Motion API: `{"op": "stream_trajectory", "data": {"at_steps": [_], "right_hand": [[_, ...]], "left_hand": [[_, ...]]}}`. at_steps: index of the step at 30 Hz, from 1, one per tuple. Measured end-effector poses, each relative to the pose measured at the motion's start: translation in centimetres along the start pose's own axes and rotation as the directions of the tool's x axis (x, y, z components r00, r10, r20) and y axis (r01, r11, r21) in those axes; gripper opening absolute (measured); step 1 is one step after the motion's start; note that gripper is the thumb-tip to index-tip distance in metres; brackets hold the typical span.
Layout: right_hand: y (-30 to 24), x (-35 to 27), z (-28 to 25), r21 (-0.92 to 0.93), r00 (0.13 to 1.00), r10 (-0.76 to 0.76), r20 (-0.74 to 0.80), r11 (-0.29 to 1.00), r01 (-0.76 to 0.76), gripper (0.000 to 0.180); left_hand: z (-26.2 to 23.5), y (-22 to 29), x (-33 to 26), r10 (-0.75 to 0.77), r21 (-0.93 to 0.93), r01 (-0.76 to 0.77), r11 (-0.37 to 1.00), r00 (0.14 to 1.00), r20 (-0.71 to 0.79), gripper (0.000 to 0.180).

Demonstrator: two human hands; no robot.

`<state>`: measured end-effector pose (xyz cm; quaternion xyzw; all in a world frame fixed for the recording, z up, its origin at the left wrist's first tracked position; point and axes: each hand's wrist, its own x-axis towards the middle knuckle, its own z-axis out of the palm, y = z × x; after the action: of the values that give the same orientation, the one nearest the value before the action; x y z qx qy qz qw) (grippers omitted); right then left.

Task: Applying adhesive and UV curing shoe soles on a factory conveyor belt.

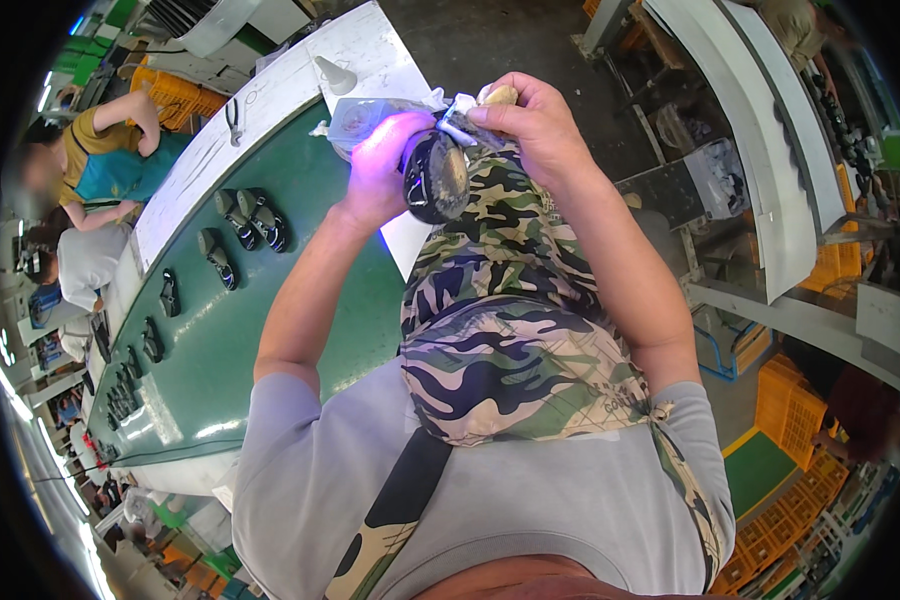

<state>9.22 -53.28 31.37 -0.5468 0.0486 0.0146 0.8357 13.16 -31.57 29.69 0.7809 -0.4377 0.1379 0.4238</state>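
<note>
Curling left fingers [398, 130] round shoe [436, 182], right fingers [502, 120] pinched

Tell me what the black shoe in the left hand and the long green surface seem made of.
Black shoe: glossy, likely synthetic or coated leather, judging by its sharp highlights. Green surface: smooth, semi-gloss, perhaps rubber or PVC, given its soft reflections.

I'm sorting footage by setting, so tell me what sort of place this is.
Most likely a shoe factory floor: a row of shoes lies along a long green surface, the left hand grips a dark shoe, and orange crates stand nearby.
</note>
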Motion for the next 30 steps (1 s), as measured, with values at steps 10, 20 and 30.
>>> {"op": "stream_trajectory", "data": {"at_steps": [10,20,30], "right_hand": [[-3.7,0.2,-0.5,-0.351,0.968,-0.222,0.114,0.903,0.248,0.018],[-2.1,1.6,-1.2,-0.319,0.922,-0.326,0.207,0.869,0.378,0.017],[0.4,0.9,-1.2,-0.271,0.918,-0.303,0.256,0.889,0.369,0.018]], "left_hand": [[-0.1,-0.3,0.1,-0.350,0.071,0.351,0.934,0.853,0.388,0.066],[0.1,-2.4,-1.6,-0.440,-0.403,0.793,0.457,0.595,0.673,0.074],[0.2,-2.1,-1.6,-0.405,-0.637,0.771,-0.007,0.580,0.707,0.058]]}}
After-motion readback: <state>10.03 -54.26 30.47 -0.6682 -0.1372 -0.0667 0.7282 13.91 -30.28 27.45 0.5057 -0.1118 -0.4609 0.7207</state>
